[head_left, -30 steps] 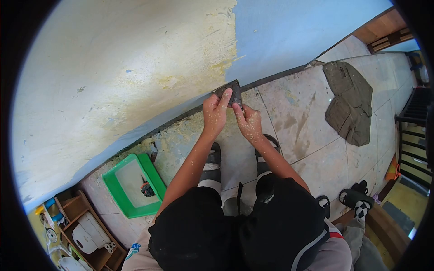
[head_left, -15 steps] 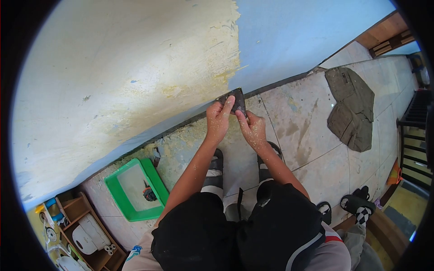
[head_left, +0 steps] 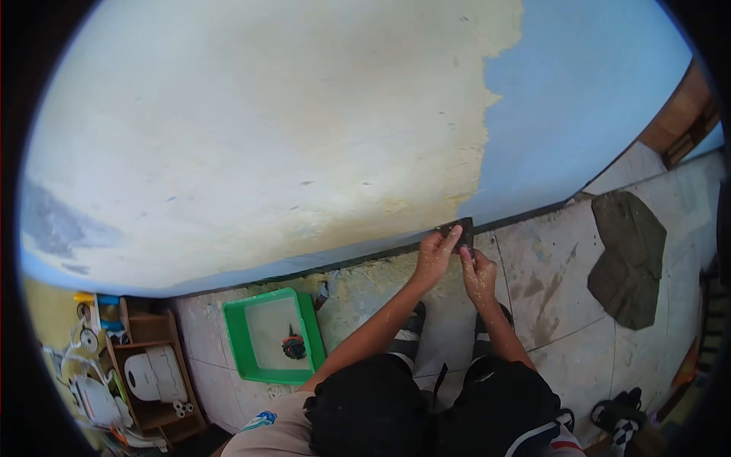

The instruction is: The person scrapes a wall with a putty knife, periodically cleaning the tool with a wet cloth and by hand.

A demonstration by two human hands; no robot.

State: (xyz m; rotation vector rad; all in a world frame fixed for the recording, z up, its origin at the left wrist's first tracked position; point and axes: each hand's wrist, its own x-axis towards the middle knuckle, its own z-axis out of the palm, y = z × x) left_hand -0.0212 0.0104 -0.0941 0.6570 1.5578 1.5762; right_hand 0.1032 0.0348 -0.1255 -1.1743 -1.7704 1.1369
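Left hand and right hand jointly clamp the dark flat plate near the base of the patchily painted wall; contact is unclear; keep its edge flat, pressure even

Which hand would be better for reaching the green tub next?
Probably the left hand: it's nearer the green tub, which sits off to that side. The right hand is farther away. Both hold a dark square, so the left would let go first.
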